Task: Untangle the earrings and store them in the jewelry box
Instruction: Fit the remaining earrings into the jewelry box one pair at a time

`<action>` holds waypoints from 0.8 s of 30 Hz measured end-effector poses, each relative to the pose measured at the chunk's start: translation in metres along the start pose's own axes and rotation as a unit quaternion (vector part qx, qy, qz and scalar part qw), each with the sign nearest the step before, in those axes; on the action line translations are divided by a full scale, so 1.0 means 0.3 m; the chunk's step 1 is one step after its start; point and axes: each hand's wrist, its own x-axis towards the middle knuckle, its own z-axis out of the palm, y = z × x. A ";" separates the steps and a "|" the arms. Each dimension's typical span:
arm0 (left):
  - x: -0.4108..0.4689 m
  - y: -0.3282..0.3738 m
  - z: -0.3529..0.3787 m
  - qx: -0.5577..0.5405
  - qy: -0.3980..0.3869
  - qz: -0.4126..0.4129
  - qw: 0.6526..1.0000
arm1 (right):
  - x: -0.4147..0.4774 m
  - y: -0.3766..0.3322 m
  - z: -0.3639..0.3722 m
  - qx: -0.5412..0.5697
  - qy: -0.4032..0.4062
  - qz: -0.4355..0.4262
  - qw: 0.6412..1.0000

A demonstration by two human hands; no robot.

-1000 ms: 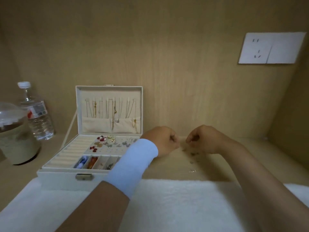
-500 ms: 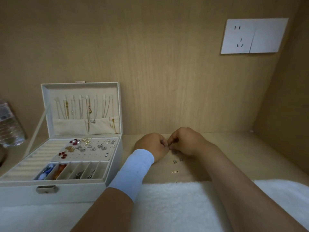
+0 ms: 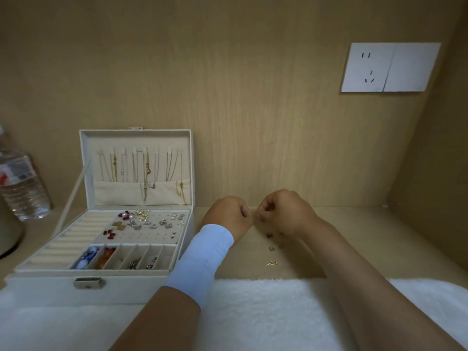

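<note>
Near the middle of the pale wooden table, the left hand and the right hand are held close together. Their fingers are curled narrow and the tips pinch what is judged a tangled earring pair, too small and hidden to make out. Loose small metal earrings lie just beside the right wrist, toward the front edge. The open white jewelry box stands at the left, its perforated stud panel partly filled. Such pieces are probably light, slippery and easily bent, so hold them by post or hook, not ornament. A white fluffy towel covers the front edge.
</note>
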 end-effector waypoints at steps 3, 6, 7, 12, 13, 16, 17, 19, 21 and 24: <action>-0.025 0.018 -0.070 -0.015 0.026 0.011 0.999 | -0.001 -0.039 -0.012 0.055 0.016 -0.010 0.998; -0.060 0.020 -0.164 -0.031 0.039 0.027 0.998 | -0.012 -0.099 -0.030 0.137 0.009 -0.051 0.989; -0.072 0.010 -0.197 -0.037 0.044 0.031 0.998 | -0.016 -0.127 -0.038 0.151 0.007 -0.065 0.986; -0.119 -0.096 -0.359 -0.079 0.050 0.039 0.995 | -0.033 -0.300 -0.037 0.209 -0.016 -0.109 0.972; -0.127 -0.122 -0.386 -0.092 0.049 0.037 0.994 | -0.034 -0.335 -0.029 0.215 -0.021 -0.112 0.970; -0.156 -0.197 -0.452 -0.144 0.060 0.031 0.987 | -0.021 -0.427 0.006 0.225 -0.016 -0.117 0.967; -0.166 -0.222 -0.467 -0.162 0.067 0.028 0.984 | -0.015 -0.452 0.019 0.227 -0.012 -0.119 0.967; -0.185 -0.272 -0.492 -0.195 0.074 0.020 0.978 | -0.003 -0.498 0.047 0.218 -0.008 -0.133 0.967; -0.201 -0.313 -0.513 -0.214 0.073 0.011 0.974 | 0.007 -0.539 0.069 0.196 -0.002 -0.154 0.968; -0.217 -0.362 -0.541 -0.228 0.076 0.005 0.971 | 0.018 -0.593 0.096 0.149 0.024 -0.185 0.971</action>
